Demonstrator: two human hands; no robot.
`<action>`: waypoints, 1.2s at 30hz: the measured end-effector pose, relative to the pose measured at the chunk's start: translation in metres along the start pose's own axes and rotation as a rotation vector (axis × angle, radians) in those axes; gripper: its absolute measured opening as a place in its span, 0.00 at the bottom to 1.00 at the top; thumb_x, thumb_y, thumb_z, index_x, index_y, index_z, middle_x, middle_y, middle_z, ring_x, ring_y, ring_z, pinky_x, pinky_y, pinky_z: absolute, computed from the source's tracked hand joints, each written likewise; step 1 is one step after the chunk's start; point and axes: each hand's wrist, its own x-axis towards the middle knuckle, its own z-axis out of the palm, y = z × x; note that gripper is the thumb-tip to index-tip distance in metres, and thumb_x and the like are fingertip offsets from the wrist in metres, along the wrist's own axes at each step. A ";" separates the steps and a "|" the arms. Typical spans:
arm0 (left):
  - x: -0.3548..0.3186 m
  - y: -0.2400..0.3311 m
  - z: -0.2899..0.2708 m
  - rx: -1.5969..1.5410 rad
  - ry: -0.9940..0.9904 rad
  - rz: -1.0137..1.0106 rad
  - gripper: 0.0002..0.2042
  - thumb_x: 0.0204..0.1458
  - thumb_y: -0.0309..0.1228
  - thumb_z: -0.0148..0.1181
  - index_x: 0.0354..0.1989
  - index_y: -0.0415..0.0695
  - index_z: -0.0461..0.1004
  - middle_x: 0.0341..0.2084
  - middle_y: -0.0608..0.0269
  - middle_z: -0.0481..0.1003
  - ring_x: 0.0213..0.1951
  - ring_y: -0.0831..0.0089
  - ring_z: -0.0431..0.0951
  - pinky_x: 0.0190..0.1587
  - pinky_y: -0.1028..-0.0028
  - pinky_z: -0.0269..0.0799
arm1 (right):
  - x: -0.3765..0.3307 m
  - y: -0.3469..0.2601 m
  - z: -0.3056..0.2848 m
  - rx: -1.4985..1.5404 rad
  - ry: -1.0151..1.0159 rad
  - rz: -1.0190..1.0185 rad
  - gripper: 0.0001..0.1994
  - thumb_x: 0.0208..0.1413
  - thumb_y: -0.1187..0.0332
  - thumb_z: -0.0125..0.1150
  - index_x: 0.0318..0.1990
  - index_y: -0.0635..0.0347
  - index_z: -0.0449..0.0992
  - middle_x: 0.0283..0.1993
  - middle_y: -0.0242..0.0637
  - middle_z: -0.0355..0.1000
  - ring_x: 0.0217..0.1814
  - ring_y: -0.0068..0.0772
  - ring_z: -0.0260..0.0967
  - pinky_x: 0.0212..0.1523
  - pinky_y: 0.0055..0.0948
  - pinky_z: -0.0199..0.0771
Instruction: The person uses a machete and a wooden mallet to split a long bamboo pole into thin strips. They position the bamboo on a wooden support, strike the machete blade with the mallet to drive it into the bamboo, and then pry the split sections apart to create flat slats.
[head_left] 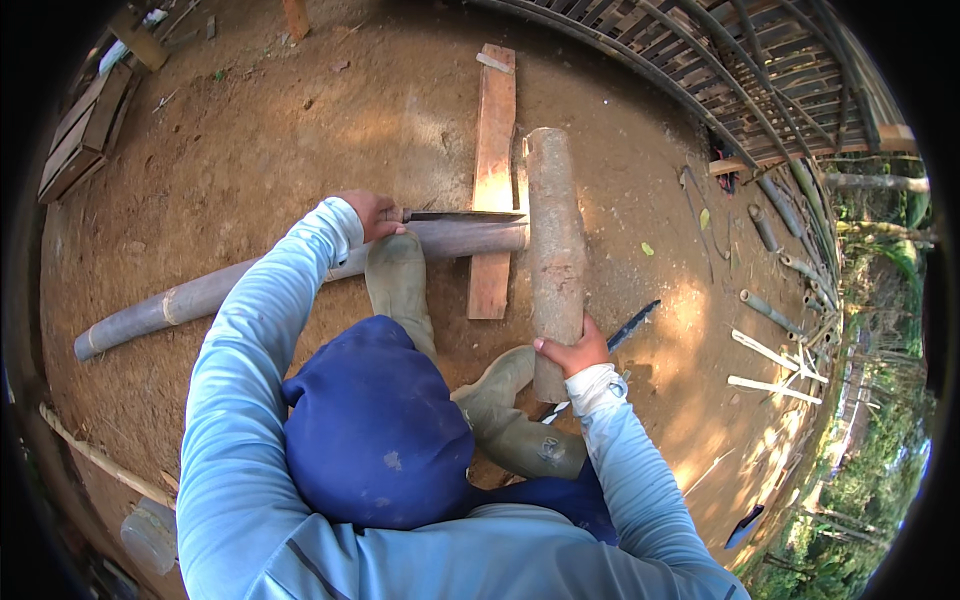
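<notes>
My left hand [370,214] is closed round the handle of a machete [465,216], whose blade lies along the top of a grey bamboo pole [225,290] near its right end. The pole rests across a reddish wooden plank [490,290] on the ground. My left boot [396,275] is set against the pole, close to the handle. My right hand [578,348] grips the near end of a thick, round log [555,225], which points away from me beside the blade's tip. Whether the log touches the blade, I cannot tell.
A dark blade-like strip [634,324] shows just past my right hand. Cut bamboo pieces [770,312] and pale split strips [775,390] lie at the right. A slatted bamboo structure [740,70] stands at the far right, a wooden crate [88,130] at the far left.
</notes>
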 end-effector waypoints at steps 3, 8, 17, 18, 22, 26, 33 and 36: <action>0.000 -0.002 0.001 0.005 0.005 -0.012 0.27 0.50 0.55 0.58 0.47 0.43 0.74 0.39 0.45 0.78 0.45 0.46 0.77 0.49 0.56 0.71 | -0.003 0.001 0.003 0.015 0.021 -0.010 0.35 0.33 0.62 0.77 0.51 0.69 0.70 0.44 0.47 0.76 0.45 0.40 0.75 0.49 0.34 0.73; 0.000 -0.004 0.002 -0.016 0.007 0.004 0.27 0.50 0.55 0.58 0.47 0.43 0.74 0.39 0.45 0.78 0.44 0.46 0.77 0.48 0.56 0.72 | -0.009 0.009 0.007 0.073 0.042 0.031 0.33 0.34 0.63 0.77 0.50 0.68 0.71 0.42 0.46 0.76 0.43 0.39 0.75 0.47 0.34 0.74; 0.002 -0.007 0.005 -0.015 0.022 0.030 0.25 0.50 0.54 0.59 0.44 0.42 0.74 0.36 0.45 0.78 0.42 0.45 0.77 0.46 0.55 0.72 | -0.018 0.028 0.009 0.072 0.015 0.089 0.32 0.35 0.63 0.76 0.49 0.69 0.71 0.42 0.46 0.76 0.44 0.39 0.75 0.47 0.34 0.74; 0.002 -0.006 0.005 -0.014 0.021 0.026 0.25 0.51 0.54 0.59 0.44 0.42 0.74 0.36 0.45 0.78 0.42 0.45 0.77 0.46 0.55 0.72 | -0.018 0.029 0.009 0.051 0.012 0.094 0.32 0.35 0.63 0.76 0.49 0.69 0.71 0.42 0.46 0.76 0.44 0.39 0.75 0.47 0.34 0.74; 0.001 -0.003 0.002 -0.014 0.015 0.019 0.26 0.51 0.54 0.59 0.45 0.42 0.74 0.36 0.44 0.78 0.43 0.45 0.77 0.47 0.55 0.72 | -0.017 0.023 0.009 0.049 0.005 0.088 0.32 0.35 0.64 0.77 0.49 0.69 0.71 0.43 0.46 0.76 0.45 0.39 0.75 0.48 0.34 0.73; 0.000 -0.001 0.000 0.003 -0.017 0.000 0.28 0.51 0.56 0.57 0.47 0.44 0.74 0.40 0.47 0.78 0.46 0.47 0.76 0.49 0.56 0.71 | -0.011 -0.011 0.000 0.117 0.042 -0.024 0.32 0.36 0.66 0.76 0.51 0.68 0.69 0.44 0.44 0.75 0.45 0.37 0.74 0.49 0.33 0.73; -0.001 -0.004 0.003 0.011 0.004 0.006 0.26 0.51 0.54 0.58 0.44 0.41 0.74 0.36 0.44 0.78 0.43 0.45 0.77 0.46 0.55 0.72 | 0.023 -0.063 -0.016 0.262 0.198 -0.298 0.35 0.37 0.69 0.74 0.56 0.66 0.64 0.48 0.45 0.74 0.48 0.38 0.73 0.51 0.33 0.71; -0.001 -0.004 0.002 0.017 -0.002 0.000 0.26 0.51 0.54 0.58 0.44 0.42 0.74 0.36 0.44 0.78 0.43 0.45 0.77 0.47 0.55 0.72 | 0.035 -0.067 -0.005 0.184 0.208 -0.312 0.36 0.38 0.67 0.74 0.57 0.66 0.63 0.48 0.46 0.73 0.49 0.41 0.73 0.51 0.34 0.71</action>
